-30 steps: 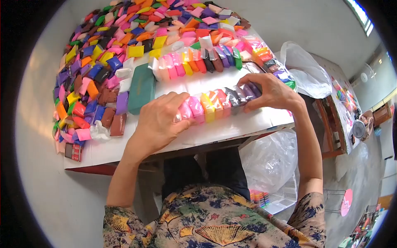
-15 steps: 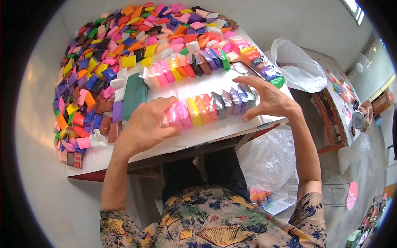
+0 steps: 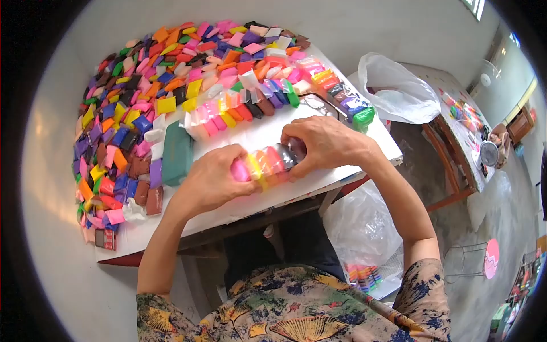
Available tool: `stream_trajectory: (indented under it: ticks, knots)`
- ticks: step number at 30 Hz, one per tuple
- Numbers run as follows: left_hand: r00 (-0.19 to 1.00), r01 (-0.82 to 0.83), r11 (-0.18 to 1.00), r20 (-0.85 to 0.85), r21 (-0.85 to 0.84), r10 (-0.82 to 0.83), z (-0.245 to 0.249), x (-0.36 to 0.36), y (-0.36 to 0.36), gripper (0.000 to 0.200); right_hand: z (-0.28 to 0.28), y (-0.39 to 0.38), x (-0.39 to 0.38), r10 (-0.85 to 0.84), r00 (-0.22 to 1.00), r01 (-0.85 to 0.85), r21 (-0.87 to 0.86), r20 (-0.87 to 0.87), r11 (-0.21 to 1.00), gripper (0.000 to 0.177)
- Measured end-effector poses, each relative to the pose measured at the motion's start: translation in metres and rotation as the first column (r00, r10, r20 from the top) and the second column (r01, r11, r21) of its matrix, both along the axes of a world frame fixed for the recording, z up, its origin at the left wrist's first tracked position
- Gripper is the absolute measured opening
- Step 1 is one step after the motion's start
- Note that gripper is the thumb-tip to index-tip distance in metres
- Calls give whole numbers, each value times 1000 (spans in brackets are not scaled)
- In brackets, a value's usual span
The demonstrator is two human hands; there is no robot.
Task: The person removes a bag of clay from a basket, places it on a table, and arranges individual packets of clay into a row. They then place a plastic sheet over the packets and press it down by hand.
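Note:
A row of small coloured packets, pink, yellow, orange, red and black, lies between my two hands near the table's front edge. My left hand is closed around the pink end of the row. Around the dark end my right hand is closed, its palm and fingers covering the packets there. Behind them a second row of wrapped packets stands on the white tabletop. A dark green case rests to the left of that row.
A large heap of coloured packets covers the table's back and left. More wrapped packets and glasses are at the right. A clear plastic bag hangs by another table; another bag is below.
Both hands have closed on the row's ends, my right hand moving left and inward. The row looks shorter between them. The camera view has shifted slightly.

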State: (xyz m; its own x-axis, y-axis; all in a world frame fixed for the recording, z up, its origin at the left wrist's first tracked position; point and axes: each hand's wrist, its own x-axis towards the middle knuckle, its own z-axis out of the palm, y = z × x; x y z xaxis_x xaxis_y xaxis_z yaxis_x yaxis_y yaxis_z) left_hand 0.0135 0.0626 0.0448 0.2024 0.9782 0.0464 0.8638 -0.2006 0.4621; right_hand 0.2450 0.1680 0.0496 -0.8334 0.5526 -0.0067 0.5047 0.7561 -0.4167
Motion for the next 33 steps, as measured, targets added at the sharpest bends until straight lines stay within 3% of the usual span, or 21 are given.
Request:
stream_trajectory:
  ticks: [3, 6, 9, 10, 12, 14, 15, 16, 17, 18, 19, 21, 23, 28, 32, 33]
  knots:
    - [996, -57, 998, -67, 6, 57, 0, -9, -10, 52, 1, -2, 11, -47, 999, 44, 82, 26, 996, 65]
    - [969, -120, 993, -215, 10, 119, 6, -12, -21, 55, -10, -5, 22, -28, 997, 37, 132, -68, 991, 66]
    - [953, -111, 994, -280, 22, 112, 6, -22, -33, 55, -5, -13, 28, -85, 996, 86, 173, -17, 981, 66]
    - [939, -87, 996, -331, 38, 94, 7, -23, -36, 56, 1, -18, 25, -130, 987, 112, 184, 91, 977, 68]
    - [947, 55, 971, -320, 234, 23, 4, -20, -37, 53, 1, -29, 16, -134, 990, 106, 378, 49, 920, 75]
    - [957, 167, 912, -285, 376, -58, 5, -8, -34, 50, -16, -32, -6, 58, 974, 39, 413, -220, 910, 86]
    - [971, 98, 943, -239, 318, -20, 3, -4, -32, 50, -3, -41, -20, 63, 995, -34, 324, -82, 946, 84]
    - [980, 38, 968, -200, 248, 13, 0, -6, -31, 49, -6, -45, -35, 87, 995, -100, 349, 52, 932, 77]
    - [984, -17, 986, -171, 167, 46, -3, -8, -30, 49, -20, -40, -44, 116, 990, -132, 262, 75, 956, 67]
    - [981, -71, 993, -175, 89, 86, -1, -11, -31, 46, -31, -36, -46, 82, 997, -73, 312, -13, 947, 60]
    - [973, -133, 991, -190, 8, 132, 1, -15, -33, 44, -32, -34, -38, 61, 998, -61, 277, 10, 959, 58]
    - [992, -104, 995, -73, 2, 104, -3, -23, -40, 39, -19, -28, -16, 51, 997, -61, 191, 56, 980, 55]
    - [996, -57, 998, -74, 14, 58, -4, -24, -43, 37, -20, -28, 0, 14, 999, -21, 225, 31, 974, 51]
    - [993, -121, 977, -18, -173, 120, -1, -24, -47, 38, -14, -37, 36, -28, 999, 19, 201, 42, 979, 51]
    - [991, 5, 980, 129, -201, 21, 4, 8, -56, 54, -13, -68, 98, -45, 999, 42, 175, 13, 984, 47]
    - [995, 39, 981, 99, -192, -20, 8, 20, -55, 56, -9, -84, 120, -94, 995, 91, 99, 22, 991, 43]
